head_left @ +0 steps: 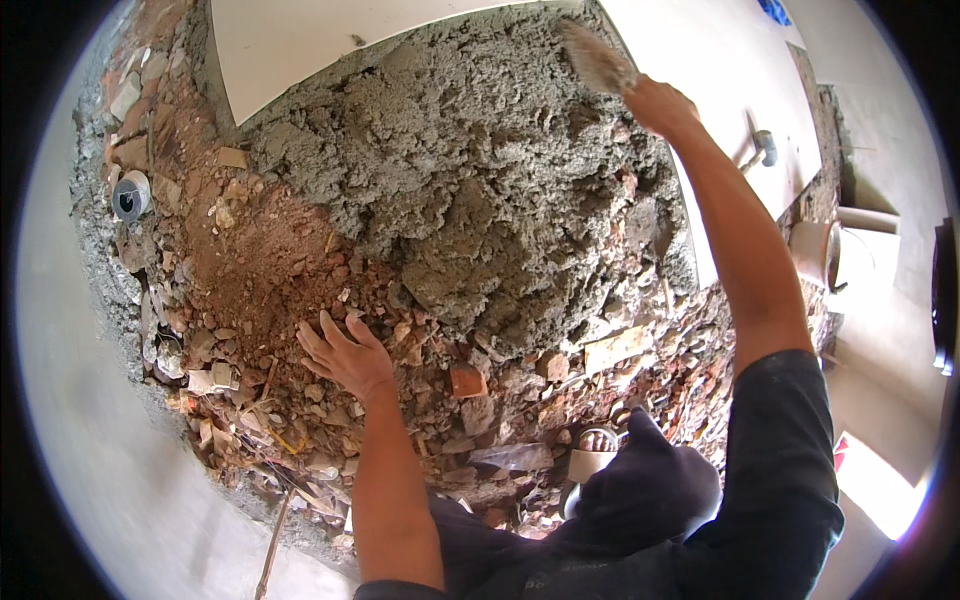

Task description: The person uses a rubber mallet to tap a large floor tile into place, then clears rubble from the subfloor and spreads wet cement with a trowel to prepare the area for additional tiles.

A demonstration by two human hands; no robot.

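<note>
My right hand [662,108] is closed round the handle end of a mortar-smeared trowel [597,62], blurred by motion. Its blade lies over the far right of a rough bed of wet grey mortar [450,130], close to the edge of a large pale floor tile [735,150]. Another such tile [300,45] borders the mortar at the far left. Low on the left, my left hand [348,358] has its fingers spread, resting on reddish earth and rubble [290,270] with nothing in it. A mallet [764,150] with a dark head lies on the right tile.
Broken brick [467,380] and stones cover the ground near my sandalled foot [597,440]. A round, pale object with a dark centre [130,197] sits beside the left wall [60,380]. A thin stick [272,545] leans at the lower left. A bucket-like container [812,250] stands right.
</note>
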